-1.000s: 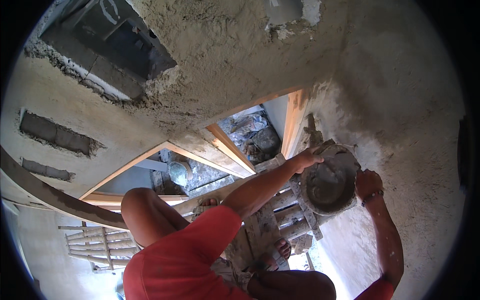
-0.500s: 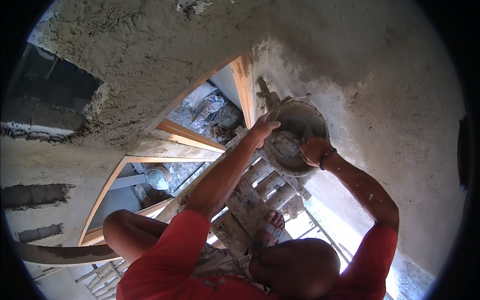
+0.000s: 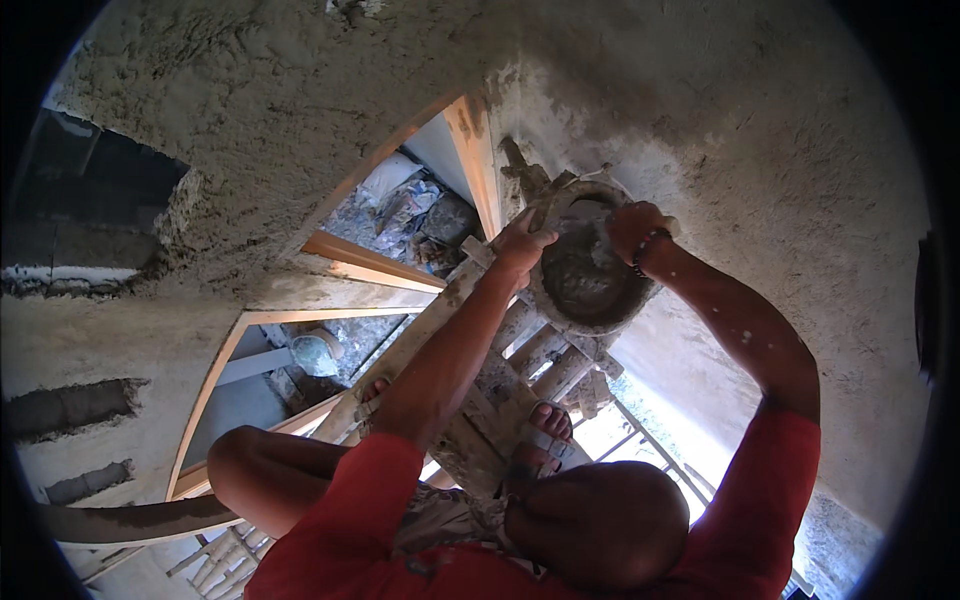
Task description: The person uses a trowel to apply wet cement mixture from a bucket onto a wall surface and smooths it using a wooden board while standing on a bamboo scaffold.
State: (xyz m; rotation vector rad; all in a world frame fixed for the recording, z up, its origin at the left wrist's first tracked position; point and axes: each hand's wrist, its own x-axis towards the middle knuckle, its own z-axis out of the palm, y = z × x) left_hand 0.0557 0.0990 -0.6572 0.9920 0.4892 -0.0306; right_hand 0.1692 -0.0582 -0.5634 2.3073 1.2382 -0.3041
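Clearly one bucket (image 3: pixel 585 322), two hands (image 3: pixel 522 250) (image 3: pixel 636 230) at it, one bracelet (image 3: pixel 643 250)

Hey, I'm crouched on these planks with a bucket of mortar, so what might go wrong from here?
The mortar bucket might tip if the left hand loses the rim while the right hand bears on the opposite side. Spilled mortar could fall through the gaps in the platform. A sandalled foot might slip on the dirty planks.
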